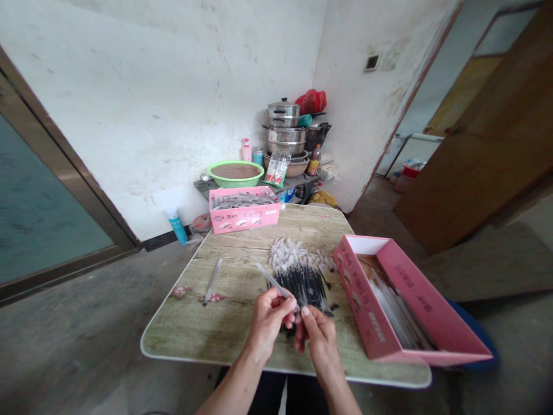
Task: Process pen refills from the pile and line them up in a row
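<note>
My left hand (271, 316) is closed around a slim translucent pen barrel (272, 279), which slants up and to the left. At the barrel's lower end, my right hand (318, 334) is closed in a pinch; whatever small part lies between its fingertips is hidden. Just beyond the hands lies a pile of thin black pen parts (305, 285), perhaps refills. Small whitish translucent pieces (291, 253), which look like caps, are heaped behind them. A single pen (212, 282) rests alone on the left half of the table.
The wood-patterned table (185, 331) carries a pink box (246, 219) of pens at its far edge. A larger pink box (358, 305) with translucent tubes stands at the right edge. Behind are a green basin (235, 181) and stacked steel pots (285, 138). A spray can (177, 226) stands by the wall.
</note>
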The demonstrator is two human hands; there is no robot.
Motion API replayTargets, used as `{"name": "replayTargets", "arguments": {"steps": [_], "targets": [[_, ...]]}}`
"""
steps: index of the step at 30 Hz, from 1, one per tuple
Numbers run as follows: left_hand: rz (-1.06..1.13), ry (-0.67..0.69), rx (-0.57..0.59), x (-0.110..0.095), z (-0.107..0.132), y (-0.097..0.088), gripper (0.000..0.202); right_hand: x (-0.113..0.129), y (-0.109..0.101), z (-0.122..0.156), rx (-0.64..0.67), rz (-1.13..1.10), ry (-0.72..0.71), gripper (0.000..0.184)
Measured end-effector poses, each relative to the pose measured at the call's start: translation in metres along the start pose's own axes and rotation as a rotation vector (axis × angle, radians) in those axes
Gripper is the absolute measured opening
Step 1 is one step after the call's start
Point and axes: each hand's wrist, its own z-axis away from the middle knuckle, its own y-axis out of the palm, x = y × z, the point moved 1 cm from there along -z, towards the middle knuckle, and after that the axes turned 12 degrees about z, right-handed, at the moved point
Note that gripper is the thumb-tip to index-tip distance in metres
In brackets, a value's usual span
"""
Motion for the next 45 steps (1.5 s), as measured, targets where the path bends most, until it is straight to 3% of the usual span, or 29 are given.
{"name": "replayTargets", "arguments": {"steps": [4,9,16,22,27,33,38,45], "targets": [[-0.012,0.014,-0.045,0.0,0.0,-0.002,0.023,-0.002,-0.004,0.001,-0.036,0.035,-0.022,0.043],[-0.004,0.019,-0.032,0.002,-0.002,-0.004,0.023,0.002,-0.007,0.003,-0.09,0.073,-0.109,0.026],[0.002,-0.001,-0.02,0.002,-0.001,-0.001,0.025,0.007,-0.001,0.002,-0.062,0.072,-0.039,0.044],[-0.006,0.005,-0.04,0.0,-0.002,-0.003,0.025,0.005,-0.003,0.003,-0.088,0.069,-0.097,0.029],[-0.003,0.003,-0.023,-0.001,-0.002,0.0,0.024,0.002,-0.002,0.002,-0.033,0.05,-0.018,0.042],[0.003,0.003,-0.026,0.0,-0.002,-0.001,0.023,0.007,-0.003,0.002,-0.089,0.052,-0.089,0.029],[-0.015,-0.002,-0.008,-0.001,-0.003,0.0,0.023,0.006,-0.003,0.002,-0.038,0.024,-0.023,0.045],[-0.019,0.002,-0.008,0.001,-0.005,-0.002,0.024,0.008,-0.003,0.002,-0.042,-0.025,-0.05,0.032]]}}
